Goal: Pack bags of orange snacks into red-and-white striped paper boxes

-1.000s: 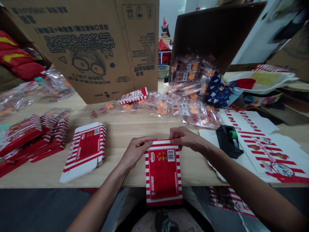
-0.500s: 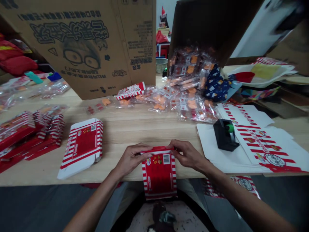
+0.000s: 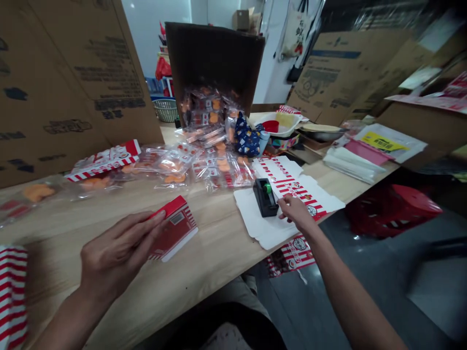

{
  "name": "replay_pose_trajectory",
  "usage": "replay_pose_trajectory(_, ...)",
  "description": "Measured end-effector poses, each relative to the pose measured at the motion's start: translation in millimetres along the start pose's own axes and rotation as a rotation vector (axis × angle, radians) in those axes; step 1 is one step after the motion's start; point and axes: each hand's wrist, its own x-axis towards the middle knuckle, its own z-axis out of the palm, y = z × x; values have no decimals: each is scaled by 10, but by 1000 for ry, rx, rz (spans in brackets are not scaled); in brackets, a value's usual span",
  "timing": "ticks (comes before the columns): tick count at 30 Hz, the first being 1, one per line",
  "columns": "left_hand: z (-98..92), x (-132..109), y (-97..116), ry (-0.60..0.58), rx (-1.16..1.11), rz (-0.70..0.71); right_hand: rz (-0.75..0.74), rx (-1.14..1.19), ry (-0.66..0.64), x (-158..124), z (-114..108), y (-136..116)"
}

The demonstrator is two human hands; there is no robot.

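Observation:
My left hand (image 3: 116,253) holds a red and white striped carton (image 3: 174,228) against the wooden table (image 3: 204,257), fingers laid along its left edge. My right hand (image 3: 295,212) has reached out to the right and rests with curled fingers on a stack of flat striped carton sheets (image 3: 292,189), right beside a black tape dispenser (image 3: 265,197) with a green roll. Whether the right fingers pinch anything is unclear.
Clear packets of orange snacks (image 3: 204,160) spill from a tipped dark box (image 3: 213,63). A large cardboard box (image 3: 73,82) stands at the left. Another striped carton (image 3: 12,291) lies at the far left edge. A red stool (image 3: 392,209) sits right of the table.
My right hand let go of the carton and moved right to the flat sheets by the tape dispenser. My left hand alone keeps the carton, now on the table. The view swung right.

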Motion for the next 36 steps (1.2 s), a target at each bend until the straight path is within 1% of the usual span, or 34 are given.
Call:
replay_pose_trajectory(2,89,-8,19,11,29,28,53,65,-60,68,50,81)
replay_pose_trajectory(5,121,5,46,14,52,56,92,209,-122,78,140,66)
replay_pose_trajectory(9,137,-27,39,7,51,70,74,398,-128,27,178,92)
replay_pose_trajectory(13,215,-57,28,-23,64,58,36,461,-56,-59,302,291)
replay_pose_trajectory(16,250,-42,35,-9,98,51,-3,410,52,-136,434,438)
replay_pose_trajectory(18,240,-35,53,14,116,65,-42,351,120,-210,475,485)
replay_pose_trajectory(21,198,-58,107,30,161,102,-109,274,202,-384,470,444)
replay_pose_trajectory(23,184,-91,153,25,178,84,-183,215,214,-549,478,317)
replay_pose_trajectory(24,185,-108,177,23,171,60,-250,181,178,-650,500,216)
replay_pose_trajectory(25,188,-123,201,30,150,35,-326,185,105,-764,539,87)
replay_pose_trajectory(27,196,-144,250,39,95,-10,-465,295,-119,-1014,662,-244)
replay_pose_trajectory(29,194,-152,299,26,43,-36,-521,457,-374,-1252,830,-623)
replay_pose_trajectory(31,183,-156,339,3,-3,-55,-530,571,-581,-1430,1007,-970)
replay_pose_trajectory(33,175,-170,361,10,-28,-95,-515,649,-704,-1536,1161,-1224)
replay_pose_trajectory(34,176,-183,365,26,-33,-124,-502,675,-737,-1568,1226,-1310)
replay_pose_trajectory(36,187,-218,361,70,-35,-178,-459,712,-760,-1598,1331,-1410)
